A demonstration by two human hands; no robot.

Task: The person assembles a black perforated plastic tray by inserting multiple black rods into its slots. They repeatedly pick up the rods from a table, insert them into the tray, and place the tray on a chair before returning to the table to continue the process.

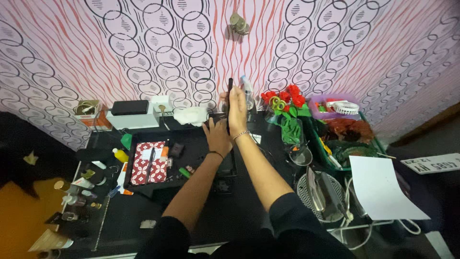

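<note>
Right hand (236, 111) grip closed around thin black stick (230, 91), raised; left hand (218, 138) flat, open on dark device (225, 165) on table (239, 211).

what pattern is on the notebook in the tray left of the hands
The notebook has a red and white patterned cover, with a dark pen lying on it. The head view shows it.
</note>
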